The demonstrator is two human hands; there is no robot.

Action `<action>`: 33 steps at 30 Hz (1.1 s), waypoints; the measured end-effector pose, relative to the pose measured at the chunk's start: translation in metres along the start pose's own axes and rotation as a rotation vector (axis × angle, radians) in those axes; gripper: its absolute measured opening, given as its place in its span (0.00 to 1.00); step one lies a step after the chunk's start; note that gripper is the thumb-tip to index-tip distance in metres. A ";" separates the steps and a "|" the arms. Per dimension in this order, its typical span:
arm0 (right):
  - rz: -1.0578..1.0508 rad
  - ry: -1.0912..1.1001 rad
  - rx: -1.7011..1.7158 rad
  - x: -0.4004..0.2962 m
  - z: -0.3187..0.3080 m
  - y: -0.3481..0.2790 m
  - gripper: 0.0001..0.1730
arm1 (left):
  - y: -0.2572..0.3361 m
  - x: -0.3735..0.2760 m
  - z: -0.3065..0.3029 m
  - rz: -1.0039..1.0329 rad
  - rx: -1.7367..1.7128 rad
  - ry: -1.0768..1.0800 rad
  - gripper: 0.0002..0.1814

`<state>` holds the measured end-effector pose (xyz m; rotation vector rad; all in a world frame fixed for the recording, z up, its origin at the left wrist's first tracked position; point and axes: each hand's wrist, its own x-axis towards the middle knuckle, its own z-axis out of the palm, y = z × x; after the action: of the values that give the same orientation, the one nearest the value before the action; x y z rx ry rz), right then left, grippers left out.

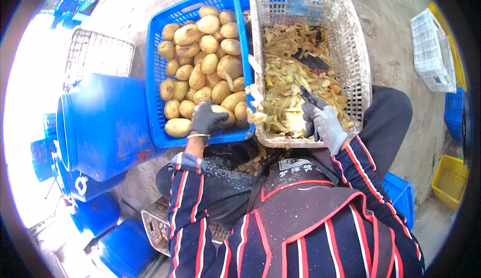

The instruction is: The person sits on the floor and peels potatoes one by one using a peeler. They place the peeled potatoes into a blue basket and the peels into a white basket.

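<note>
My left hand (207, 118), in a dark grey glove, lies on potatoes (210, 63) at the near edge of a blue plastic crate (150, 71). Its fingers reach over a potato; whether they grip it I cannot tell. My right hand (325, 122), in a grey-and-white glove, is closed around a dark-handled tool (307, 94), perhaps a peeler, over the near part of a dirty white plastic crate (351, 52). That crate holds many potato peelings (289, 86) and a dark flat piece (312, 60). Peel scraps hang on the rim between the two crates.
Large blue plastic barrels (112, 127) stand at the left, with a white crate (99, 52) behind them. Another white crate (432, 50) and a yellow one (449, 182) are on the right. A pale basket (154, 227) sits low at the left, near my legs.
</note>
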<state>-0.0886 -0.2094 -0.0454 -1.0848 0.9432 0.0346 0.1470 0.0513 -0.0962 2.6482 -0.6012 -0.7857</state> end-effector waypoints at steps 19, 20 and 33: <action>-0.489 -0.297 -0.097 -0.036 0.057 -0.056 0.25 | 0.151 -0.081 0.019 0.290 -1.849 -0.157 0.25; -0.548 -0.321 -0.115 -0.037 0.058 -0.064 0.25 | 0.146 -0.079 0.020 0.245 -1.933 -0.151 0.25; -0.773 -0.036 -0.747 -0.048 0.065 0.012 0.29 | 0.124 -0.035 0.059 0.160 -2.062 -0.096 0.25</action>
<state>-0.0824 -0.1343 -0.0137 -2.0790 0.4131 -0.2467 0.0489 -0.0490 -0.0776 0.6519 0.1249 -0.7215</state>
